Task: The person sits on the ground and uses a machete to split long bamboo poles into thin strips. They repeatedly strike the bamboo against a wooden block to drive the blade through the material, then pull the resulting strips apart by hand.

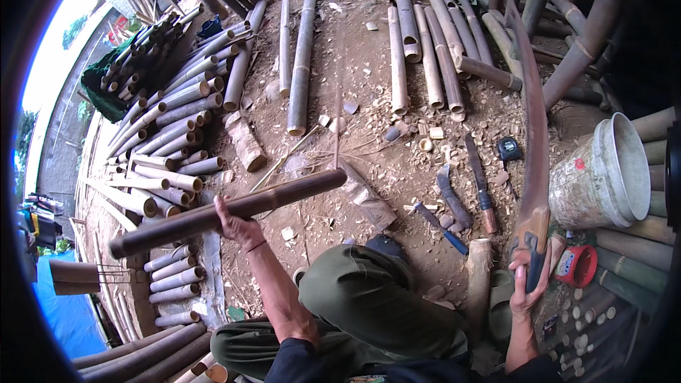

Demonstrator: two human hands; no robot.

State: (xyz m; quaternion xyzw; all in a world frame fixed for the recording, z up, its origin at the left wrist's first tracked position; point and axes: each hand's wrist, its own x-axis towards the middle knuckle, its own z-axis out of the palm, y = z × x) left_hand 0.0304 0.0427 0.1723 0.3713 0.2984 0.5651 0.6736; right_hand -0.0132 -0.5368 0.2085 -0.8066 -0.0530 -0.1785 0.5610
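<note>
Hands [237, 228] [526, 296] apart, saw [535, 149] clear of held bamboo [284, 196]

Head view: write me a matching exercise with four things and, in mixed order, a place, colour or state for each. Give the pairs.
Things
1. Handsaw
2. Dark bamboo pole
3. Tape measure
4. Bucket

Places, colours, states
A. Dirty white with a red mark
B. Held in the left hand
C. On the ground, beside the machete
D. Held in the right hand

Pairs: 1-D, 2-B, 3-C, 4-A
</note>
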